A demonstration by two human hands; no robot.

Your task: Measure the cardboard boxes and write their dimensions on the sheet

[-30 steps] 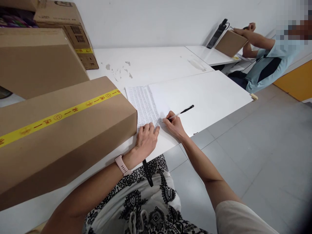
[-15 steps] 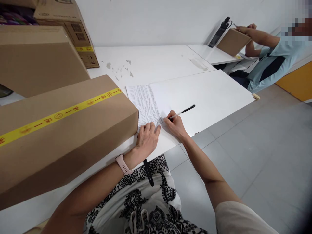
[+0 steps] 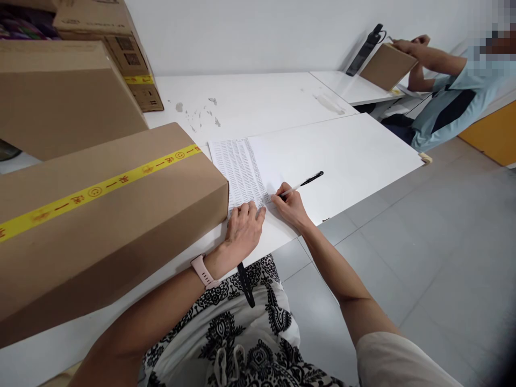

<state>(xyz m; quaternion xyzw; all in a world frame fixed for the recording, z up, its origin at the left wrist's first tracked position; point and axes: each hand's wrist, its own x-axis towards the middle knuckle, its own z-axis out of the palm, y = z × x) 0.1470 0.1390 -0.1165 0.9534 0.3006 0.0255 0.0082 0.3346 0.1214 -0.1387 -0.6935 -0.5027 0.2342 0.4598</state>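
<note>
My right hand (image 3: 289,205) pinches a pen (image 3: 304,181) with a clear barrel and black end, its tip side down at the paper's lower right edge. The sheet of paper (image 3: 237,169) is covered in columns of small print and lies on the white table. Flat across the paper's near edge rests my left hand (image 3: 244,228), fingers stretched out and holding nothing. Left of the paper, close to that hand, a long cardboard box (image 3: 113,215) with yellow printed tape stands on the table. The print is too small to read.
More cardboard boxes (image 3: 68,102) stand behind at the left. The white table (image 3: 322,156) has its near edge by my waist. At the far right, a co-worker (image 3: 447,107) has hands on a smaller box (image 3: 387,67), beside a dark bottle (image 3: 365,50).
Both my hands keep their places, with the pen still at the paper. The view shifts very slightly, and little else differs.
</note>
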